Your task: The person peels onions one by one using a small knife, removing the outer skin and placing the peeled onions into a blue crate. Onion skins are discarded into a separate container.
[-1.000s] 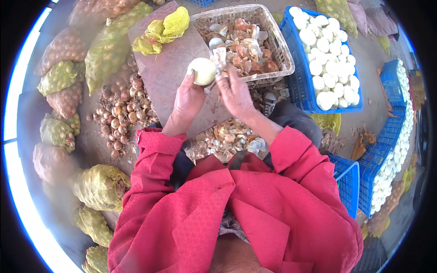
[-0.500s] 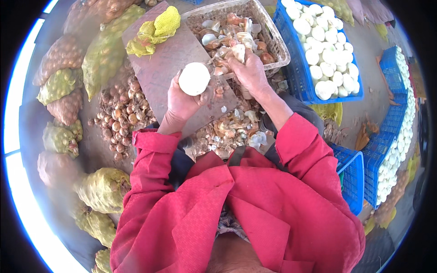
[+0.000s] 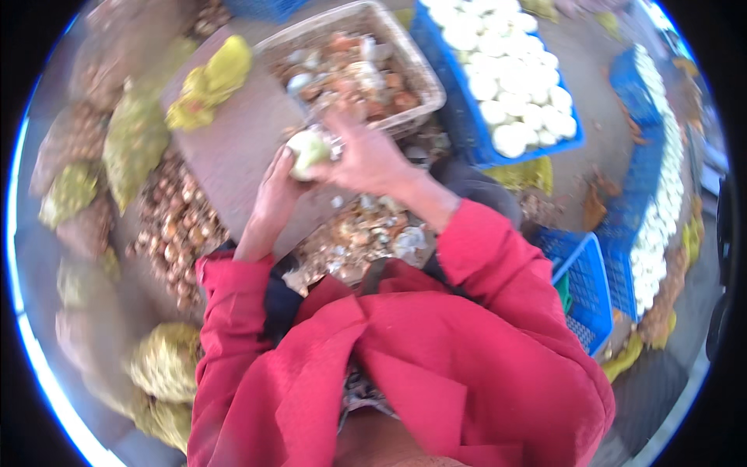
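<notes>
Greenish-white flesh is shown by the onion (image 3: 308,154) held in front of the body, where it is gripped by the curled fingers of the left hand (image 3: 274,191). Its far right side is met by the right hand (image 3: 369,159), though whether those fingers are closed on anything cannot be told (they are badly blurred). Little or no brown skin is seen on it, so its peeling is judged nearly done. To the right of the hands, a blue crate (image 3: 461,117) is already filled with bare white onions (image 3: 510,70), and more are held in a row of crates (image 3: 634,194) farther right. Just beyond the right hand, loose skins (image 3: 342,58) are gathered in a basket (image 3: 416,115). Much is left: to the left of the hands, unpeeled onions (image 3: 180,226) are heaped on the floor, and net bags (image 3: 138,152) are stacked farther left.
</notes>
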Demonstrator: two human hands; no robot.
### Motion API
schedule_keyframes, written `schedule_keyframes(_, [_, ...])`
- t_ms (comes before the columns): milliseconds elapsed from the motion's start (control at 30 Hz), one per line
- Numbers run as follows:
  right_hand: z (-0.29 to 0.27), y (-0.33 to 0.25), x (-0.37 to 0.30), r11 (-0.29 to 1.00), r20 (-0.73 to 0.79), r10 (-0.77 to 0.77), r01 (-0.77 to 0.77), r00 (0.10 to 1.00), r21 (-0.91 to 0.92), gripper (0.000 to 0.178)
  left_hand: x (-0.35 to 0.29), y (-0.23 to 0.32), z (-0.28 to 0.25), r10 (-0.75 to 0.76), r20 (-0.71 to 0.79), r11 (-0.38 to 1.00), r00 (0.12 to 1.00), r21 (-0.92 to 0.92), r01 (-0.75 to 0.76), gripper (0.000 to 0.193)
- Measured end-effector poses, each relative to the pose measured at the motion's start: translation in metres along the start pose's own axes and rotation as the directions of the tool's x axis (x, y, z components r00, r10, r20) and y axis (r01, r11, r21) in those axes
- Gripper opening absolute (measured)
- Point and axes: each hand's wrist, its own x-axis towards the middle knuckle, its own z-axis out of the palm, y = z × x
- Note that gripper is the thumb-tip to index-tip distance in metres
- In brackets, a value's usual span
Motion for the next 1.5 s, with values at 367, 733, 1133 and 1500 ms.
schedule_keyframes(367, [-0.022,0.017,-0.012,0.811,0.158,0.259,-0.303,0.953,0.501,0.063,0.001,-0.021,-0.006,0.025,0.226,1.0,0.974,-0.014,-0.022,0.034])
schedule_keyframes(733, [-0.189,0.136,0.019,0.529,-0.108,0.75,-0.493,0.652,0.691,0.054,-0.005,-0.018,0.009,-0.101,0.113,0.966,0.988,0.25,0.07,0.017])
schedule_keyframes(1133, [-0.211,0.241,0.05,0.694,-0.344,0.552,-0.647,0.759,-0.316,0.086,0.006,-0.017,0.01,-0.182,0.042,0.959,0.982,0.227,0.168,0.035])
schedule_keyframes(1500, [-0.179,0.232,0.073,0.484,-0.078,0.547,-0.392,0.833,-0.782,0.04,-0.004,-0.011,0.018,-0.208,0.012,0.925,0.978,0.326,0.193,0.035])
